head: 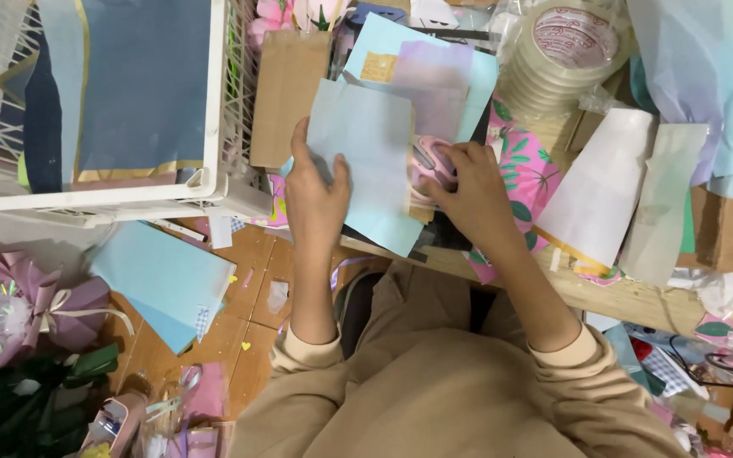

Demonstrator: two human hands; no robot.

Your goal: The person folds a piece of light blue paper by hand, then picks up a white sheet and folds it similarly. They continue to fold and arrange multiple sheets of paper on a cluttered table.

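the pale blue sheet point(372, 161) in the left hand point(316, 199) looks like thin matt paper, smooth and uncreased. the pink tape dispenser point(428, 165) under the right hand point(468, 199) seems to be glossy plastic, though it is mostly hidden. the tape rolls point(553, 68) are clear and shiny. the white crate point(214, 127) is hard plastic lattice. the surface point(629, 301) is bare, pale wood.

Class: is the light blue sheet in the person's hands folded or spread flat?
Spread flat: the blue sheet shows no fold; the left hand grips its edge.
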